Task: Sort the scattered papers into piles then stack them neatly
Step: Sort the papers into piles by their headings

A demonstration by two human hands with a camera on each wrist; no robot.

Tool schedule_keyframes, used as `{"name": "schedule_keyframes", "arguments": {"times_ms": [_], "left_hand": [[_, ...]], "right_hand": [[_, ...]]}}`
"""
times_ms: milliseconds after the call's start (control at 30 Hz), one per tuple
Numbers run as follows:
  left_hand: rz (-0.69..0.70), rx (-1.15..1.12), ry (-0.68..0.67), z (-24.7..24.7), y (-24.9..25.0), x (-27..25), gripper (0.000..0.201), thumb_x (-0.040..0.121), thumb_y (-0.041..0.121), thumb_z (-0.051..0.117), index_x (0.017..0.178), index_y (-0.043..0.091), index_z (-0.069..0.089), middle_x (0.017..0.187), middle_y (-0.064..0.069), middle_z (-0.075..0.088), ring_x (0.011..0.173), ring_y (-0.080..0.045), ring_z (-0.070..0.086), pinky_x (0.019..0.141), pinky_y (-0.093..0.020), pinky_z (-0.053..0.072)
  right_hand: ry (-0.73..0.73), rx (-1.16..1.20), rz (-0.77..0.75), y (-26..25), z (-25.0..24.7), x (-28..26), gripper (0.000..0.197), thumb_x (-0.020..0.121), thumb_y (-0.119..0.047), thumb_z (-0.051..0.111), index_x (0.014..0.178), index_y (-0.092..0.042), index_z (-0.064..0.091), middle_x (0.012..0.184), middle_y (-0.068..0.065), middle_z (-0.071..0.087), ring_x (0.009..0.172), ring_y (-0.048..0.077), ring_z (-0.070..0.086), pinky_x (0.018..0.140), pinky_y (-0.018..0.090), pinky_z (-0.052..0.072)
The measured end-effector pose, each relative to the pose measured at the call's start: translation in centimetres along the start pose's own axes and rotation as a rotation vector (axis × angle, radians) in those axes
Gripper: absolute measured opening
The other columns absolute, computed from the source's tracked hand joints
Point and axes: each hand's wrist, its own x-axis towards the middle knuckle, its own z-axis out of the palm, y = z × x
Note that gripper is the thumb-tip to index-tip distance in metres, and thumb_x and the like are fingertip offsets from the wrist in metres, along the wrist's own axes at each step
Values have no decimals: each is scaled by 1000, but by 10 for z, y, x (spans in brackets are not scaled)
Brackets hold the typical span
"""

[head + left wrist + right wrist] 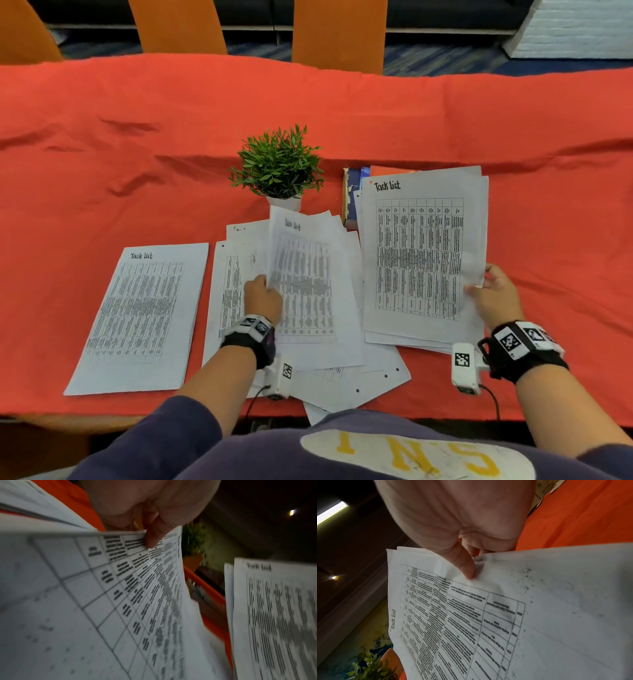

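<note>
While your left hand [262, 297] pinches one sheet [303, 281] lifted off the scattered papers [342, 373] beneath it, your right hand [496, 294] grips a sheaf [421, 260]; a neat pile [140, 318] lies left of both hands.

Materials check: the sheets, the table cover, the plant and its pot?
Sheets: thin matte printer paper; the one the left hand lifts curls and bends.
Table cover: orange-red matte fabric; it wrinkles and folds.
Plant: probably plastic; leaves look stiff and uniform.
Pot: white and smooth, ceramic or plastic, cannot tell.
</note>
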Motion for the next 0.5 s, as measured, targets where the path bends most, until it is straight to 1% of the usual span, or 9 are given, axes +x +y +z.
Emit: {"name": "schedule_keyframes", "arguments": {"times_ms": [67, 133, 167, 233, 300, 333, 400, 433, 500], "left_hand": [[23, -8, 37, -27, 4, 6, 25, 96, 6, 38, 109, -2, 58, 106, -17, 59, 87, -29, 58, 71, -32, 44], [34, -54, 91, -57, 8, 12, 26, 98, 14, 38, 102, -4, 58, 95, -17, 59, 81, -27, 55, 69, -34, 41], [50, -81, 122, -72, 11, 14, 27, 97, 15, 40, 101, -4, 59, 93, -17, 59, 78, -26, 54, 66, -33, 40], [66, -195, 151, -96, 17, 14, 23, 95, 11, 44, 104, 1, 63, 93, -10, 60, 73, -20, 50, 63, -30, 38], [78, -356, 131, -108, 24, 11, 26, 92, 4, 45, 108, 10, 65, 99, -2, 63, 80, -18, 52, 70, -27, 40], [84, -412, 111, -109, 27, 9, 28, 91, 3, 46, 106, 14, 67, 99, -1, 64, 82, -18, 53, 71, -28, 41], [72, -488, 54, -104, 35, 4, 27, 88, 6, 48, 93, 22, 70, 93, -1, 64, 80, -18, 51, 69, -31, 41], [54, -519, 22, -96, 39, 2, 25, 87, 8, 49, 88, 24, 69, 91, -2, 64, 80, -18, 52, 71, -32, 42], [25, -549, -40, -78, 47, -2, 19, 87, 9, 49, 81, 20, 64, 89, -2, 63, 81, -18, 53, 74, -34, 42]], "right_hand": [[-1, 25, -3, -5, -1, 3, 37, 83, 10, 52, 103, -21, 59, 86, 7, 65, 71, 24, 59, 66, 33, 48], [10, 44, -17, -10, -3, 9, 40, 82, 10, 53, 105, -22, 59, 90, 6, 66, 79, 25, 60, 68, 32, 49], [15, 50, -21, -12, -4, 12, 41, 82, 10, 53, 106, -23, 60, 95, 8, 66, 83, 26, 61, 72, 34, 51], [30, 56, -27, -18, -5, 18, 43, 81, 8, 53, 106, -25, 60, 104, 12, 67, 91, 29, 63, 81, 43, 52], [48, 81, -36, -27, -2, 20, 42, 80, 8, 53, 105, -26, 60, 106, 13, 67, 93, 29, 63, 88, 48, 52], [51, 98, -33, -31, 1, 20, 41, 80, 8, 54, 102, -27, 60, 106, 12, 66, 93, 28, 62, 90, 49, 52], [27, 118, -20, -38, 10, 18, 41, 80, 7, 56, 93, -32, 60, 107, 9, 67, 95, 30, 63, 91, 52, 51], [5, 135, -15, -40, 17, 17, 42, 78, 6, 57, 90, -35, 61, 109, 9, 68, 98, 32, 65, 91, 54, 51], [-62, 177, -13, -43, 33, 10, 44, 75, 5, 57, 89, -37, 64, 109, 11, 69, 102, 35, 65, 91, 56, 50]]}}
